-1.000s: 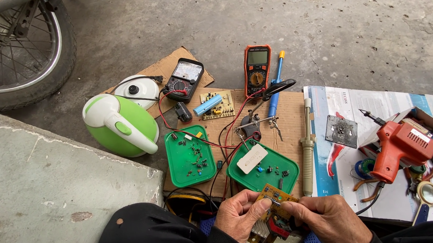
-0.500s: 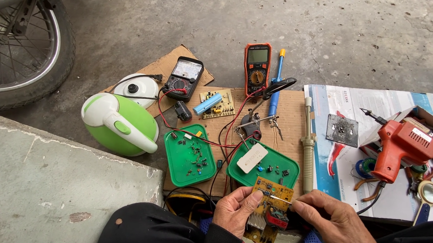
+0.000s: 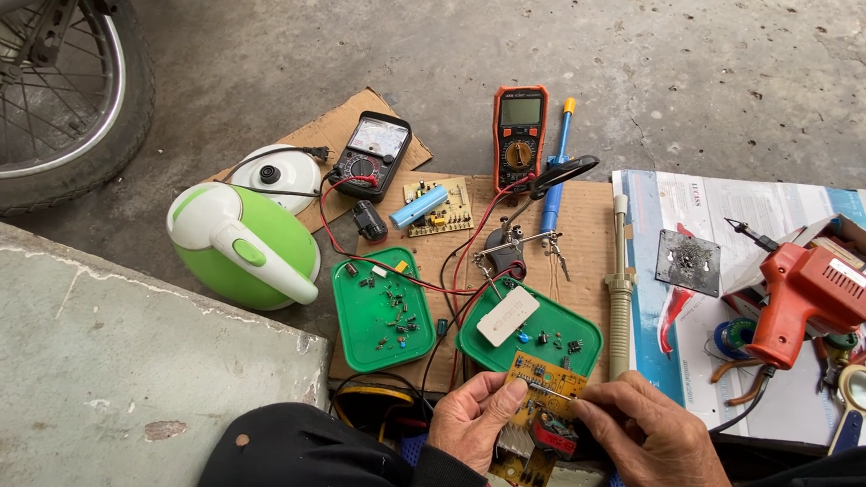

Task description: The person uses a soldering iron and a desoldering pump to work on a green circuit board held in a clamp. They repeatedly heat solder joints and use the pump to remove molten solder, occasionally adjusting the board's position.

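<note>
green kettle, yellow board — 2 green trays

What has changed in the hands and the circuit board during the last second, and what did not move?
The left hand keeps its grip on the yellow circuit board. The right hand has shifted slightly and now pinches a thin wire-like part at the board's right edge. The two green trays, the multimeters and the green kettle lie unchanged.

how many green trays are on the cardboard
2. One green tray lies to the left beside the kettle; the other lies to its right, just above the circuit board held in both hands. More may be hidden below the frame.
</note>
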